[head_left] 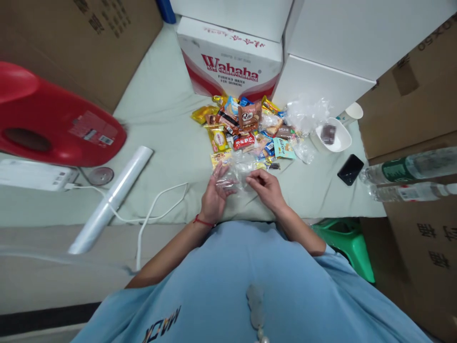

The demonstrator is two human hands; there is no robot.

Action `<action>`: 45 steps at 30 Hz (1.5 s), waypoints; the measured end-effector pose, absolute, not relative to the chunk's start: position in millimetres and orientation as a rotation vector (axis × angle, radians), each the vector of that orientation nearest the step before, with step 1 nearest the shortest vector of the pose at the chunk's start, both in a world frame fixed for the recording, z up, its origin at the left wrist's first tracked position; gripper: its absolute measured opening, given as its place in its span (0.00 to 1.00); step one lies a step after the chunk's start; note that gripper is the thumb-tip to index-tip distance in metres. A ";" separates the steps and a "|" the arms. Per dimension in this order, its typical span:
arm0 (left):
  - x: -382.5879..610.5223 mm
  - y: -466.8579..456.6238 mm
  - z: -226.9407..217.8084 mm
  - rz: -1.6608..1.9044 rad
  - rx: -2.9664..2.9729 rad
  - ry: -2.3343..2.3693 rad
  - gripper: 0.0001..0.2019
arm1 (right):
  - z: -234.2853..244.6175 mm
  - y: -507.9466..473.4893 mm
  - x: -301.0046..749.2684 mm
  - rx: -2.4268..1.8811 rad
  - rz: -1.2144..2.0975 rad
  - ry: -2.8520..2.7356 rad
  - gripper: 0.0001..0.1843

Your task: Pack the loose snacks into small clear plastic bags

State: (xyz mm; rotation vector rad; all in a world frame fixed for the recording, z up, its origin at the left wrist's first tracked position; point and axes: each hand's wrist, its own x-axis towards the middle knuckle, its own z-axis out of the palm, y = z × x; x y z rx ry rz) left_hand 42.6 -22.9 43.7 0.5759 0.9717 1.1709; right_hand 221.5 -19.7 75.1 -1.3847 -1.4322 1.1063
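Note:
Between my two hands is a clear plastic bag (pixel 238 172), crumpled and see-through. My left hand (pixel 215 196) lies along its left side, thumb and fingers around the plastic. On the other side, my right hand (pixel 266 188) pinches the bag's edge with curled fingers. Just beyond the bag is a heap of wrapped snacks, among them a brown snack packet (pixel 249 116), a yellow packet (pixel 218 139), a red packet (pixel 244 140) and a light-blue packet (pixel 284 148). More clear plastic (pixel 307 114) lies crumpled at the heap's right. Whether anything is inside the bag I cannot tell.
A Wahaha water carton (pixel 232 66) stands behind the heap. To the right are a white bowl (pixel 341 138), a paper cup (pixel 352 113), a black phone (pixel 350 169) and plastic bottles (pixel 421 164). At left are a red jug (pixel 60 119), a plastic roll (pixel 114 195) and a white cable (pixel 157 200).

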 end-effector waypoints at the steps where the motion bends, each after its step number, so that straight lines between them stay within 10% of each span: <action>1: 37.7 -25.3 43.3 1.178 0.565 0.981 0.29 | 72.2 -26.9 228.9 -1.417 1.125 -1.340 0.21; 9: -16.3 -63.4 28.8 0.856 1.011 1.357 0.25 | 55.5 -99.8 312.6 -1.691 1.283 -1.369 0.25; 17: -22.0 -66.3 31.7 0.705 1.133 1.339 0.36 | 72.2 -48.2 294.9 -1.686 0.771 -1.884 0.38; 25: 18.5 -19.4 56.9 0.935 1.616 1.674 0.33 | 45.1 -6.2 205.1 -1.751 0.653 -2.043 0.18; 29: 34.3 -2.9 46.5 0.874 1.470 1.633 0.11 | 47.3 -4.3 228.5 -1.673 0.872 -1.837 0.13; 45: -7.3 1.4 10.1 0.835 1.170 1.556 0.17 | 26.6 -17.6 336.4 -1.690 1.306 -1.014 0.26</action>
